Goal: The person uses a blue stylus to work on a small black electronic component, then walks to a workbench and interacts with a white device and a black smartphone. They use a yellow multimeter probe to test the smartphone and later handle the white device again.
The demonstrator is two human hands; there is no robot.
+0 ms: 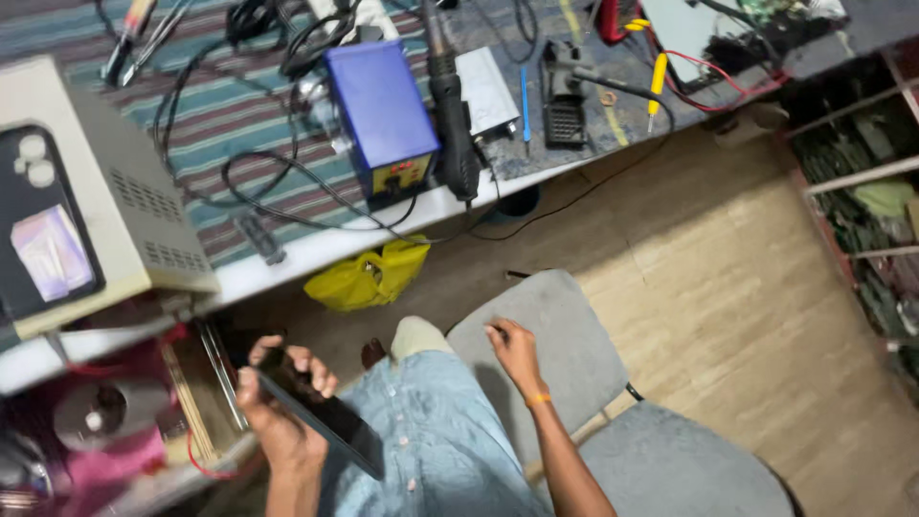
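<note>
Sitting far left on the bench is a beige box [144, 206] with a dark phone case [43, 225] lying on top. Down low, the left hand [278, 407] is gripping a black phone [321, 412], fingers curling over its top edge, screen tilting over the lap. A blue station [383, 110] is standing mid-bench, a black hot-air wand [452, 105] leaning just beside it, a yellow bag [369, 276] hanging under the edge. The right hand [515, 352] is resting fingers-down on the grey chair [565, 335], loosely open, holding nothing.
</note>
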